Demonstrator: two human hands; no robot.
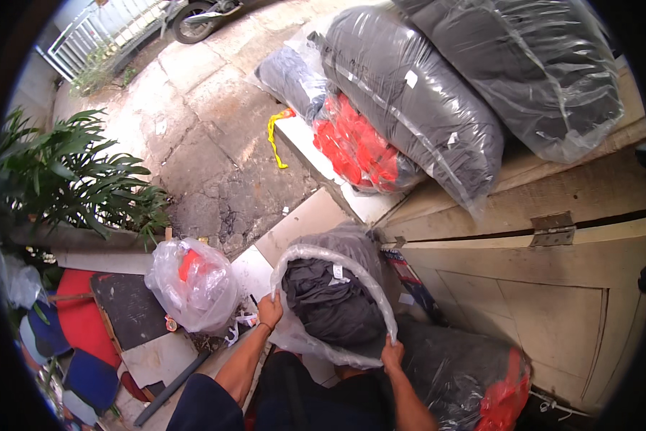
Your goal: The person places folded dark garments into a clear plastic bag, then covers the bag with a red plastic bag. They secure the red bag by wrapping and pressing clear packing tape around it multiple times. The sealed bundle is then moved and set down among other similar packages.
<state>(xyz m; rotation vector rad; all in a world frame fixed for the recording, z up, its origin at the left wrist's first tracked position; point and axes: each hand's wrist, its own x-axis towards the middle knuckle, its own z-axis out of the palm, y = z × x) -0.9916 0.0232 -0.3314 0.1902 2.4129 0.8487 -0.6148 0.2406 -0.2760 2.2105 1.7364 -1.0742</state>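
Observation:
A large clear plastic bag (pixel 383 305) stands upright in front of me with its mouth wide and its rim rolled into a thick edge. Dark grey folded cloth (pixel 326 305) fills the inside, with a small white tag on top. My left hand (pixel 270 312) grips the rim on the left side. On the near right side of the rim, my right hand (pixel 392 355) is closed around the plastic. The lower part of the bag is hidden.
Stuffed clear bags of dark cloth (pixel 416 108) and red cloth (pixel 355 144) rest at the upper right. Another full bag (pixel 452 373) lies by the wooden cabinet (pixel 524 302). At left are a bag of scraps (pixel 193 287), loose boards (pixel 129 302) and a leafy plant (pixel 71 172).

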